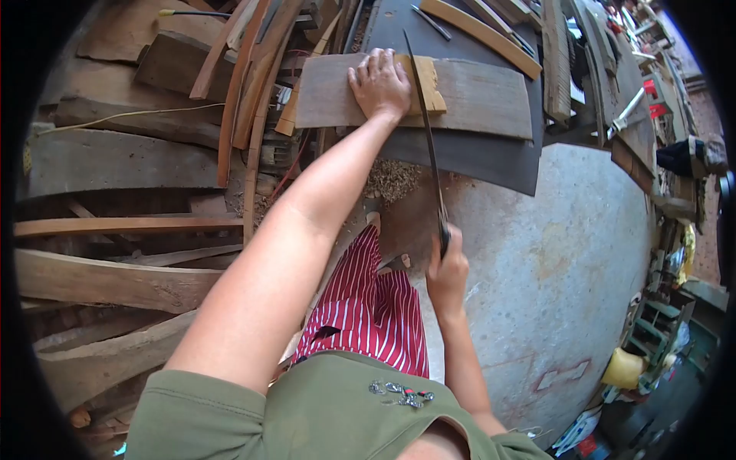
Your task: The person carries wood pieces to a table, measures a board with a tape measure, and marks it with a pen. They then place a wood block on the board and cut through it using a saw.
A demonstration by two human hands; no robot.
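Note:
A wide, weathered board (483, 96) lies across a dark work surface (506, 165). On it is a smaller yellowish wood piece (429, 86) with an uneven right edge. My left hand (381, 86) presses down on the wood just left of the yellowish part, its fingers stretched out and pointing away from me. In my right hand (448, 272), the fingers are wrapped round the dark handle of a handsaw (431, 142). The long, thin blade points away from me and crosses the board beside the yellowish piece. Whether its teeth are in the wood I cannot tell.
Stacked planks (123, 157) and curved wood strips fill the left side. A curved light strip (483, 34) and a thin tool (432, 23) lie beyond the board. Sawdust (392, 180) is below the work surface. A yellow container (625, 368) stands at the lower right.

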